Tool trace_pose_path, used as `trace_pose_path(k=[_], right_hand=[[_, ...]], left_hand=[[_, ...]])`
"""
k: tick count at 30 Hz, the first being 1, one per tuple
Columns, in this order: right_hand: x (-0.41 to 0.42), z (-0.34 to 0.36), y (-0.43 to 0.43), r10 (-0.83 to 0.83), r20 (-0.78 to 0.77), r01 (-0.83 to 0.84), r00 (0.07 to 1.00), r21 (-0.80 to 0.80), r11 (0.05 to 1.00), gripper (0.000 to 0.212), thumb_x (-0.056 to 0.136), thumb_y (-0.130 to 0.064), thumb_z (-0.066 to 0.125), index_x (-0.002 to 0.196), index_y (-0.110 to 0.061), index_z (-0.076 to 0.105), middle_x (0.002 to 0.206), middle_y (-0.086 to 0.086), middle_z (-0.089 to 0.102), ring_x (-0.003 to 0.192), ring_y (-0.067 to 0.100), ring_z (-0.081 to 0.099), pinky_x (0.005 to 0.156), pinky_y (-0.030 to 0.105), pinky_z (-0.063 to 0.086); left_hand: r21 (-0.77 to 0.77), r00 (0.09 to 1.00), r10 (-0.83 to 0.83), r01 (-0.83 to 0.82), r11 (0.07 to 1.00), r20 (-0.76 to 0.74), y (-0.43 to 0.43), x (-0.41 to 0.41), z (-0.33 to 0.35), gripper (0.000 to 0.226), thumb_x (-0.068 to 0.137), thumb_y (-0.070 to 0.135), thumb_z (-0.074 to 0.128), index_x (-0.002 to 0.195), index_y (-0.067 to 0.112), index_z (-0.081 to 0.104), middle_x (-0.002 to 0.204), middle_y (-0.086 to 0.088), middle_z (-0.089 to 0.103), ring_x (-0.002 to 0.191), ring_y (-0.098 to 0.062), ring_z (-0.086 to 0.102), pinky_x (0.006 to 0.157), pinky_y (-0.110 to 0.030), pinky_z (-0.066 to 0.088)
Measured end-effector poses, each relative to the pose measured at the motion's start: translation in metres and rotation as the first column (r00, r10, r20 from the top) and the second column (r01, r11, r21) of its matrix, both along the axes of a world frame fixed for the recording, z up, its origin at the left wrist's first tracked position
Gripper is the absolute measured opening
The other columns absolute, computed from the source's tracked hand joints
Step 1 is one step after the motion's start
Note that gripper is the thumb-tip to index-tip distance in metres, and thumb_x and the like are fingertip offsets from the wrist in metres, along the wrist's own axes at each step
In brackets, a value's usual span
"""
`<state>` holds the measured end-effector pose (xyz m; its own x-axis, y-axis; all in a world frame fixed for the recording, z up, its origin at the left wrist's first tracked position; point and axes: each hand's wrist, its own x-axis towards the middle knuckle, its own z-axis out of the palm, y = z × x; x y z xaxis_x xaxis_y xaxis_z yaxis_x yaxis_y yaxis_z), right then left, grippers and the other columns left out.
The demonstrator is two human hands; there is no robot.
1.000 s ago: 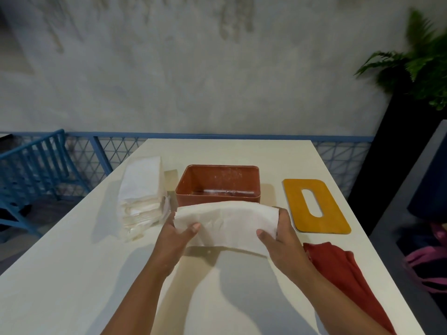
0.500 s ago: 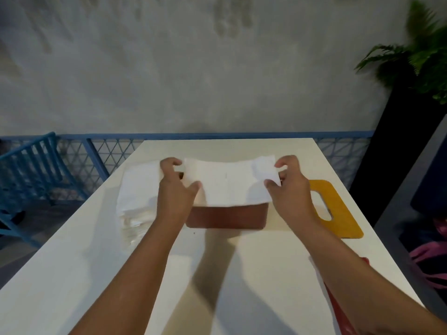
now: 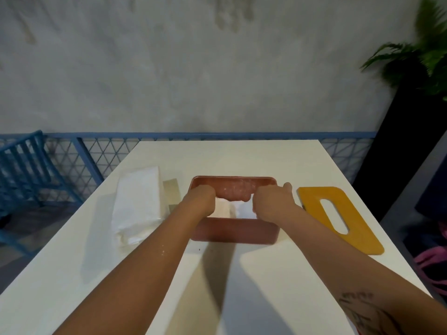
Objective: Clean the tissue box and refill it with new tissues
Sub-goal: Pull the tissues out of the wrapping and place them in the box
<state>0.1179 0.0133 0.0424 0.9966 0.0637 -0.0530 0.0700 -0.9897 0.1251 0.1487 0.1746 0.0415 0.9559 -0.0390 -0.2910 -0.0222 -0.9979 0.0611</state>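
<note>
- The open reddish-brown rectangular plastic tissue box point(image 3: 234, 232) sits near the middle of the white table point(image 3: 266, 281), its lid off; the near wall faces the camera and the inner far wall shows pale whitish smears
- A folded wad of white tissues point(image 3: 238, 210) lies down inside the box, showing between the two wrists
- The left hand point(image 3: 198, 201) reaches into the left end of the box with its fingers curled down over the tissues; the fingertips are hidden, so how tight the grip is cannot be told
- The right hand point(image 3: 272, 201) is at the right end of the box, fingers bent down onto the tissues, thumb up by the box's right rim; its grip is likewise hidden
- The flat mustard-yellow lid with an oval slot point(image 3: 338, 217) lies on the table just right of the box
- A stack of white folded tissues point(image 3: 137, 206) rests left of the box, apart from it
- A blue metal railing with mesh point(image 3: 96, 153) runs behind the table, and a green fern in a dark planter point(image 3: 420, 56) stands at the far right
</note>
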Motion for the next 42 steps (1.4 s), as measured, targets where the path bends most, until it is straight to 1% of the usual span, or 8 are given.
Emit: trace_pose_path(k=[5, 9, 15, 19, 23, 26, 32, 42], right_hand=[[-0.002, 0.013, 0.008, 0.065, -0.006, -0.065, 0.998, -0.197, 0.978, 0.023, 0.088, -0.018, 0.048, 0.066, -0.020, 0.044, 0.064, -0.006, 0.041, 0.076, 0.015, 0.046, 0.092, 0.034, 0.026], [-0.007, 0.029, 0.016, 0.102, 0.107, -0.091, 0.989, -0.102, 0.991, 0.012, 0.087, -0.016, 0.048, 0.076, -0.021, 0.051, 0.072, -0.006, 0.051, 0.072, 0.015, 0.047, 0.086, 0.034, 0.028], [-0.040, 0.048, 0.069, 0.222, 0.391, -0.326, 0.893, 0.224, 0.918, 0.020, 0.092, -0.027, 0.048, 0.098, -0.025, 0.068, 0.093, -0.002, 0.061, 0.085, 0.016, 0.053, 0.080, 0.030, 0.033], [-0.063, 0.025, 0.107, 0.343, 0.528, -0.518, 0.777, 0.225, 0.825, 0.008, 0.075, -0.020, 0.066, 0.077, -0.024, 0.073, 0.089, -0.002, 0.059, 0.089, 0.022, 0.054, 0.071, 0.034, 0.030], [-0.068, -0.016, 0.146, 0.416, 0.535, -0.587, 0.736, 0.197, 0.785, 0.017, 0.060, -0.017, 0.068, 0.062, -0.034, 0.073, 0.099, -0.003, 0.066, 0.093, 0.021, 0.052, 0.074, 0.035, 0.034], [-0.065, -0.030, 0.171, 0.434, 0.509, -0.583, 0.744, 0.177, 0.793, 0.030, 0.058, -0.017, 0.068, 0.076, -0.040, 0.075, 0.110, -0.004, 0.065, 0.102, 0.018, 0.046, 0.084, 0.039, 0.035], [-0.057, -0.023, 0.199, 0.352, 0.533, -0.539, 0.769, 0.244, 0.807, 0.038, 0.053, -0.010, 0.080, 0.084, -0.032, 0.075, 0.097, 0.001, 0.069, 0.082, 0.025, 0.066, 0.060, 0.035, 0.047], [-0.038, -0.028, 0.225, 0.355, 0.578, -0.506, 0.735, 0.118, 0.854, 0.013, 0.064, -0.023, 0.069, 0.064, -0.034, 0.075, 0.097, -0.002, 0.068, 0.084, 0.021, 0.062, 0.063, 0.032, 0.046]], left_hand=[[-0.015, 0.997, -0.022, 0.021, 1.000, -0.075, -0.009, -0.008, 0.015, 0.028, 0.085, -0.001, 0.042, 0.106, -0.005, 0.061, 0.067, -0.006, 0.047, 0.082, -0.025, 0.055, 0.074, -0.033, 0.047], [-0.196, 0.998, 0.026, -0.015, 0.981, 0.053, -0.003, -0.021, 0.026, 0.015, 0.084, 0.002, 0.046, 0.078, 0.000, 0.060, 0.075, -0.014, 0.057, 0.076, -0.024, 0.053, 0.057, -0.027, 0.042], [-0.471, 0.839, 0.131, 0.161, 0.867, 0.528, 0.062, -0.073, 0.034, 0.022, 0.085, 0.020, 0.063, 0.106, 0.018, 0.064, 0.112, 0.001, 0.057, 0.098, -0.017, 0.056, 0.083, -0.025, 0.044], [-0.401, 0.703, 0.147, 0.210, 0.892, 0.696, 0.126, -0.114, 0.005, 0.054, 0.062, 0.050, 0.074, 0.108, 0.023, 0.061, 0.112, 0.008, 0.054, 0.104, -0.012, 0.047, 0.086, -0.021, 0.027], [-0.382, 0.741, 0.220, 0.054, 0.923, 0.635, 0.168, -0.125, -0.029, 0.070, 0.055, 0.047, 0.080, 0.116, 0.025, 0.056, 0.122, 0.007, 0.052, 0.113, -0.015, 0.043, 0.088, -0.022, 0.023], [-0.398, 0.711, 0.267, 0.021, 0.917, 0.650, 0.186, -0.118, -0.041, 0.041, 0.070, 0.028, 0.077, 0.108, 0.021, 0.062, 0.120, 0.001, 0.055, 0.110, -0.022, 0.052, 0.087, -0.027, 0.029], [-0.626, 0.773, 0.365, 0.053, 0.778, 0.519, 0.198, -0.098, -0.029, 0.006, 0.086, 0.016, 0.061, 0.085, 0.022, 0.060, 0.102, 0.007, 0.053, 0.090, -0.008, 0.055, 0.075, -0.018, 0.038], [-0.753, 0.794, 0.396, 0.114, 0.648, 0.461, 0.208, -0.080, -0.031, 0.010, 0.091, 0.013, 0.054, 0.082, 0.015, 0.055, 0.092, 0.002, 0.058, 0.077, 0.004, 0.053, 0.063, 0.001, 0.036]])
